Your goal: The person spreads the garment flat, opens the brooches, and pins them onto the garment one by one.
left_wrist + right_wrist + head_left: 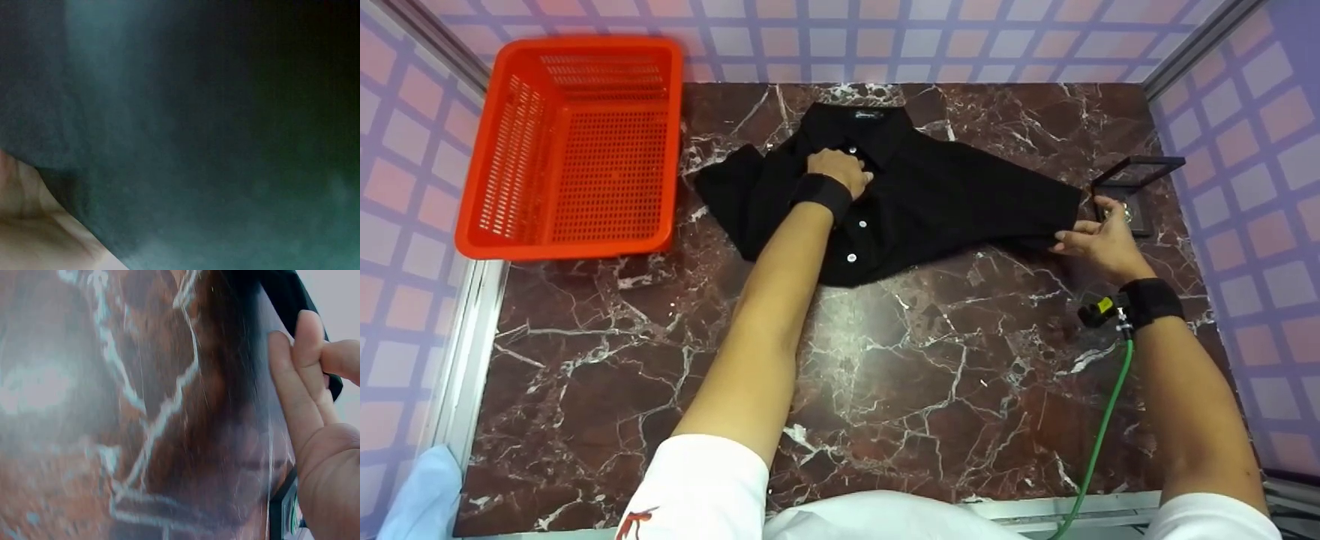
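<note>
The dark red, white-veined marble tabletop [900,390] leaves a broad stretch between the near edge and the black cloth shirt with white buttons [937,195], which lies across its far half. A thinner strip separates the shirt from the pink-and-lilac checked wall [840,45], and a narrow gap parts it from the red perforated plastic basket [566,251] on the left. The shirt's collar [889,139] points to that wall; its longest spread runs left to right, one sleeve reaching toward the small black open frame [1159,160]. The right hand [1106,244], just beside that frame, pinches the sleeve's end. The left hand [838,169] has its fingers curled into the button front, apparently gripping cloth, though the left wrist view is mostly dark blur.
</note>
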Tool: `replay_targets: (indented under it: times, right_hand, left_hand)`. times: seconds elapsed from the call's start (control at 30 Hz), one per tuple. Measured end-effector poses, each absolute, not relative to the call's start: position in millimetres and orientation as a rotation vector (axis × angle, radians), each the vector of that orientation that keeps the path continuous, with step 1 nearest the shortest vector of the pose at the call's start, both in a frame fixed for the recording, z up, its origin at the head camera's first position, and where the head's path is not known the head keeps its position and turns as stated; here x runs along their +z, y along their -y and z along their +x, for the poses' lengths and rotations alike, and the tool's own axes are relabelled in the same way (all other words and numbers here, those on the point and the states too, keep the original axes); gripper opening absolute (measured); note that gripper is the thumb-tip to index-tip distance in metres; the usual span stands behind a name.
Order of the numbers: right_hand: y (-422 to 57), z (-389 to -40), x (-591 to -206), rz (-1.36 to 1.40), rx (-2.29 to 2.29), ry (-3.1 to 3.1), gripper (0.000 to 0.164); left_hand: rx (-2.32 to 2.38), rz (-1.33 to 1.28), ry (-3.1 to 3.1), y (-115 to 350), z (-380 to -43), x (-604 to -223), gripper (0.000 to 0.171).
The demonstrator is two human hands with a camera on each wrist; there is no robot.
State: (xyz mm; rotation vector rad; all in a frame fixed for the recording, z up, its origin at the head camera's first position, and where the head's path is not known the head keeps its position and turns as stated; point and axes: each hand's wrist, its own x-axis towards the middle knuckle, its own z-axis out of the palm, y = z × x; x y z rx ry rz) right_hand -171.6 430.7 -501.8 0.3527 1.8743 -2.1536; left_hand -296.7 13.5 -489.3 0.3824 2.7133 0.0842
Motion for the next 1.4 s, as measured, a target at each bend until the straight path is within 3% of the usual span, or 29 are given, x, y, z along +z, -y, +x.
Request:
replay_targets:
  times: [0.27,0.5,0.77,0.83,1.07,1.23,1.4]
  right_hand:
    - [-415.1,-185.3,-514.8,0.473,-1.758,-2.398,0.084]
    - [-392.7,-194.0,-521.5,0.461,-0.876,-3.029,0.061]
    - [-360.8,-200.6,-518.7,0.690,-0.740,-3.071,0.061]
    - [-349.2,-204.9,-520.9,0.593,-0.795,-3.171,0.058]
    - [-281.1,-225.9,-521.9,-0.134,-0.823,-3.296,0.047]
    - [-221.2,-244.2,-514.1,-0.256,-0.636,-3.057,0.057]
    - [-187.7,-259.9,-515.6,-0.143,-0.581,-2.857,0.059]
  left_hand:
    - [0.093,0.366,-2.693,-10.3,-295.3,-482.7,0.053]
    - [0.080,0.386,-2.708,-10.9,-293.1,-484.2,0.054]
    - [-0.026,0.349,-2.722,-20.4,-290.7,-493.0,0.057]
    - [-0.054,0.329,-2.717,-22.8,-290.9,-494.9,0.058]
    - [-0.055,0.315,-2.703,-24.3,-289.2,-498.6,0.059]
    - [-0.031,0.311,-2.709,-21.9,-288.5,-497.1,0.058]
    - [-0.010,0.298,-2.695,-22.1,-286.1,-494.4,0.056]
